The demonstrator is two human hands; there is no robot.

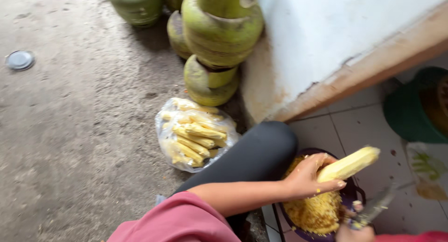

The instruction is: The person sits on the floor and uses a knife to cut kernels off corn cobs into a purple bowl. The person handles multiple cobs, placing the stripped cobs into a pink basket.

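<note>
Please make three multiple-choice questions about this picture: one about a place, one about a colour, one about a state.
1. Where does the clear bag of corn cobs lie?
A. on the concrete floor
B. in the bowl
C. on a shelf

2. What colour are the gas cylinders?
A. blue
B. red
C. green

3. What does the left hand hold?
A. nothing
B. a corn cob
C. a spoon

Answers: 1 A, the bag rests on grey floor beside the knee; 2 C, all show green; 3 B, fingers wrap the cob above the dark bowl, while the right hand holds a knife.

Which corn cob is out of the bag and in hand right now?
The cob angled over the dark bowl, gripped by the left hand. The other cobs lie in the clear plastic bag.
</note>
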